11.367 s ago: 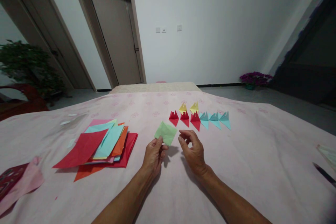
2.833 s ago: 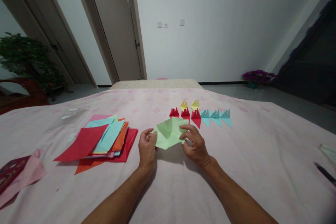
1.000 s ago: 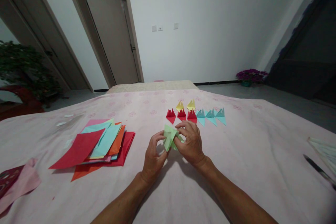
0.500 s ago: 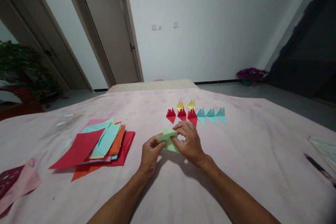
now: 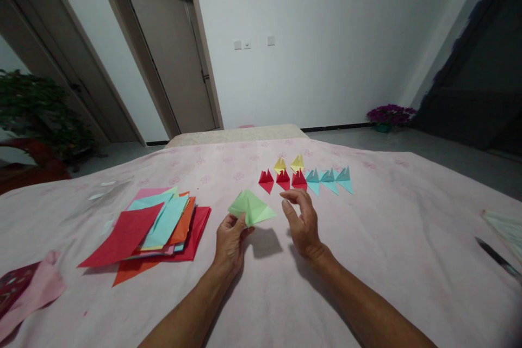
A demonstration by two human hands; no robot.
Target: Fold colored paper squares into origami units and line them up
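A piece of light green origami paper, folded to a wide pointed shape with creases, is pinched at its lower left edge by my left hand. It is held above the cloth and casts a shadow there. My right hand is apart from the paper, to its right, with fingers curved and a gap between thumb and fingertips. Beyond the hands stand folded paper cranes: several in a row, red ones and light blue ones, with two yellow ones behind the red.
A pile of coloured paper sheets lies to the left on the pink tablecloth. Near it are a clear plastic wrapper and a pink cloth. A dark pen-like object lies at the far right.
My right hand has let go of the green paper and moved right. The paper has turned and opened to a wider shape, still in my left hand.
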